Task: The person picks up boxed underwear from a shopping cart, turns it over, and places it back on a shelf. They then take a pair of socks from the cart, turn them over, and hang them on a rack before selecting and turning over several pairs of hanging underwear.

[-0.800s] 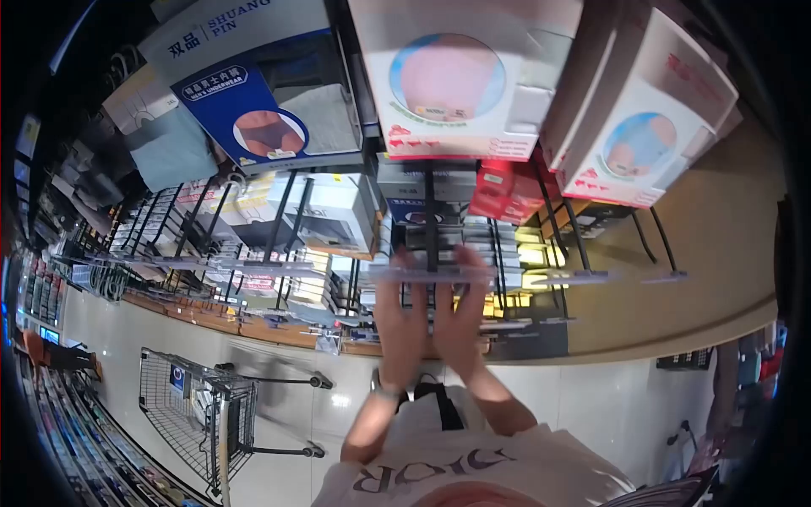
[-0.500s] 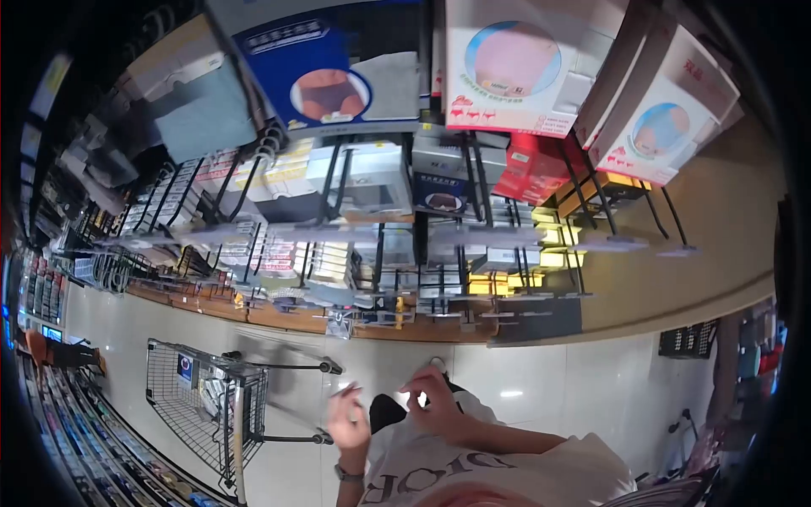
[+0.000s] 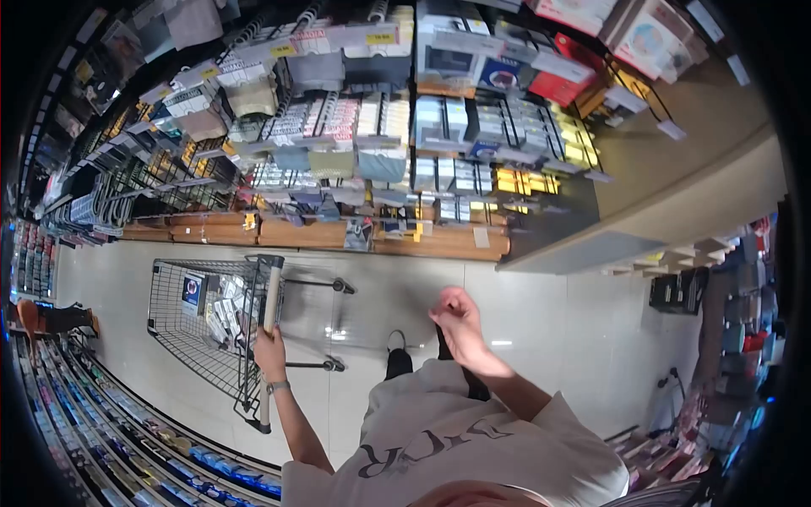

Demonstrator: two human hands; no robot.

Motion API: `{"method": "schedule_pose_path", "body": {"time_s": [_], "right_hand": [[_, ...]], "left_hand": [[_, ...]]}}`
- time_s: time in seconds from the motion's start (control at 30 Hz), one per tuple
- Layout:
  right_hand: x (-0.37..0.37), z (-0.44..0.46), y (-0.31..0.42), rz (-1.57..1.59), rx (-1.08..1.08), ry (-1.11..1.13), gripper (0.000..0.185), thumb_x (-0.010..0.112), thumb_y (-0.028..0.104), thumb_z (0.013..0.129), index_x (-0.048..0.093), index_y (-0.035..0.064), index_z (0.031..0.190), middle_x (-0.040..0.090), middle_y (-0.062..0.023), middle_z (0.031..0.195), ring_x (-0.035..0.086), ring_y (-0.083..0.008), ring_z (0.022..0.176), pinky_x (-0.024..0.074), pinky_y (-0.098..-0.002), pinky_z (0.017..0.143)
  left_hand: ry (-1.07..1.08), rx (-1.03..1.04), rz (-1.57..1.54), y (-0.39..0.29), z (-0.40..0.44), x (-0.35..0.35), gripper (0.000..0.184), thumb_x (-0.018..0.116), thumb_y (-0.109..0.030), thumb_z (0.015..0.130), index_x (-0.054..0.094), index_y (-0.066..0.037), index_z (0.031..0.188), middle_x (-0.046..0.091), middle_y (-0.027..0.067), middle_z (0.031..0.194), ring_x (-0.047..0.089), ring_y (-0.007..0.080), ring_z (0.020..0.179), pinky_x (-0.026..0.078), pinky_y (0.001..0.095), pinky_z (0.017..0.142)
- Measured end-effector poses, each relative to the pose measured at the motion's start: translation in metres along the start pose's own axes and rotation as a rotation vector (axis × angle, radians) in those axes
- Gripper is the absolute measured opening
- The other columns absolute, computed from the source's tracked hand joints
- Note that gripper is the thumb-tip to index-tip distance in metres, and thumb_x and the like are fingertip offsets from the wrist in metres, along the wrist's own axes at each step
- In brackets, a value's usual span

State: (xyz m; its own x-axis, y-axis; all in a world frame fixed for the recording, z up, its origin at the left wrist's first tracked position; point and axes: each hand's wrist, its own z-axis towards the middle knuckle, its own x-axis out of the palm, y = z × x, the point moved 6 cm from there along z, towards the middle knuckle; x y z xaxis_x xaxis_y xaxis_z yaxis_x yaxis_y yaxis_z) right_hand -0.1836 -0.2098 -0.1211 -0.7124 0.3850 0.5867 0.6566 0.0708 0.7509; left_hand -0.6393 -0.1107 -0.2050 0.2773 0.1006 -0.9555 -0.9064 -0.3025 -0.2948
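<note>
Wire cart [image 3: 182, 351] at ten o'clock: stiff-framed, probably easy-rolling, best gripped mid-handle [image 3: 272, 296], where the left hand [image 3: 270, 353] is clasped; right hand [image 3: 460, 325] loosely curled, nothing visibly held.

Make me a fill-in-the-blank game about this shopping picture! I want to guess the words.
1. The left hand is holding the cart by its ____.
2. A watch is worn on the ____ wrist.
3. The wheels of the cart stand on the shiny ____.
4. The front of the shirt is printed with big dark ____.

Missing words, in order: handle; left; floor; letters.
</note>
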Motion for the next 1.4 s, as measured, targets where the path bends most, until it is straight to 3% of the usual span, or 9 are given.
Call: {"method": "schedule_pose_path", "body": {"time_s": [0.1,0.4,0.7,0.73,0.83,0.9,0.97,1.03,1.4], "right_hand": [[0.034,-0.03,0.043,0.451,0.044,0.089,0.06,0.047,-0.014,0.075,0.057,0.0141,0.127,0.045,0.0018,0.103,0.046,-0.0089,0.081,0.0411,-0.0399,0.101],[0.061,-0.121,0.116,0.627,-0.088,0.408,0.078,0.047,-0.004,0.066,0.05,0.0183,0.141,0.039,0.0037,0.097,0.04,-0.0077,0.078,0.0364,-0.0398,0.098],[-0.015,-0.165,0.116,0.655,0.041,0.293,0.076,0.046,-0.003,0.069,0.05,0.0179,0.142,0.039,0.0029,0.098,0.042,-0.0106,0.088,0.037,-0.0367,0.092],[-0.024,-0.169,0.112,0.7,0.06,0.277,0.068,0.049,-0.006,0.075,0.049,0.0132,0.139,0.041,0.001,0.098,0.045,-0.0123,0.088,0.0392,-0.0331,0.086],[-0.059,-0.175,0.092,0.106,-0.163,0.168,0.061,0.054,-0.012,0.078,0.048,0.0063,0.136,0.043,-0.0009,0.096,0.047,-0.0123,0.085,0.0422,-0.0283,0.079],[-0.081,-0.184,0.069,-0.156,-0.299,0.188,0.057,0.059,-0.016,0.08,0.046,0.0022,0.133,0.045,-0.0018,0.094,0.053,-0.0112,0.083,0.0455,-0.0244,0.074],[-0.091,-0.203,0.044,-0.248,-0.315,0.194,0.056,0.059,-0.015,0.081,0.046,0.0023,0.133,0.047,-0.0013,0.094,0.055,-0.0104,0.085,0.0471,-0.0246,0.075],[-0.102,-0.213,0.023,-0.33,-0.287,0.218,0.056,0.062,-0.012,0.084,0.045,0.003,0.135,0.049,-0.0015,0.097,0.057,-0.0104,0.088,0.0491,-0.026,0.078],[-0.04,-0.235,-0.06,-0.609,-0.245,0.3,0.056,0.07,-0.006,0.084,0.052,0.0049,0.136,0.059,-0.0038,0.098,0.061,-0.0127,0.09,0.0503,-0.0297,0.084]], "left_hand": [[0.01,0.023,0.05,-0.004,-0.001,0.002,0.043,0.058,-0.045,0.095,0.064,-0.003,0.097,0.071,0.0187,0.079,0.07,0.0415,0.075,0.055,0.0509,0.068],[-0.025,0.082,0.156,-0.055,-0.07,0.003,0.044,0.056,-0.047,0.094,0.063,-0.004,0.098,0.07,0.0197,0.075,0.07,0.0414,0.071,0.055,0.0507,0.065],[0.019,0.143,-0.01,-0.137,-0.155,0.026,0.039,0.058,-0.042,0.095,0.057,-0.003,0.1,0.069,0.0231,0.088,0.068,0.0454,0.082,0.052,0.0559,0.071],[0.011,0.184,-0.088,-0.149,-0.167,0.025,0.03,0.06,-0.031,0.095,0.058,-0.003,0.106,0.068,0.0215,0.09,0.067,0.0431,0.081,0.052,0.0525,0.072],[-0.392,0.619,-0.222,-0.208,-0.24,-0.031,0.021,0.061,-0.016,0.094,0.061,-0.002,0.109,0.067,0.0188,0.09,0.063,0.0413,0.077,0.052,0.0489,0.073],[-0.131,0.73,-0.497,-0.24,-0.296,-0.054,0.016,0.059,-0.007,0.096,0.064,0.0,0.109,0.069,0.0129,0.091,0.062,0.0322,0.072,0.052,0.0409,0.07],[0.702,0.233,-1.083,-0.235,-0.347,-0.015,0.016,0.058,-0.01,0.1,0.065,0.002,0.108,0.07,0.0098,0.097,0.067,0.0231,0.079,0.055,0.0351,0.072],[0.967,-0.155,-1.282,-0.253,-0.393,-0.035,0.019,0.057,-0.012,0.103,0.065,0.003,0.11,0.07,0.0091,0.102,0.069,0.0163,0.088,0.059,0.0298,0.079],[1.139,-0.375,-1.32,-0.136,-0.372,-0.025,0.019,0.056,-0.012,0.102,0.064,0.002,0.111,0.069,0.0093,0.098,0.07,0.0142,0.085,0.06,0.0246,0.073]]}}
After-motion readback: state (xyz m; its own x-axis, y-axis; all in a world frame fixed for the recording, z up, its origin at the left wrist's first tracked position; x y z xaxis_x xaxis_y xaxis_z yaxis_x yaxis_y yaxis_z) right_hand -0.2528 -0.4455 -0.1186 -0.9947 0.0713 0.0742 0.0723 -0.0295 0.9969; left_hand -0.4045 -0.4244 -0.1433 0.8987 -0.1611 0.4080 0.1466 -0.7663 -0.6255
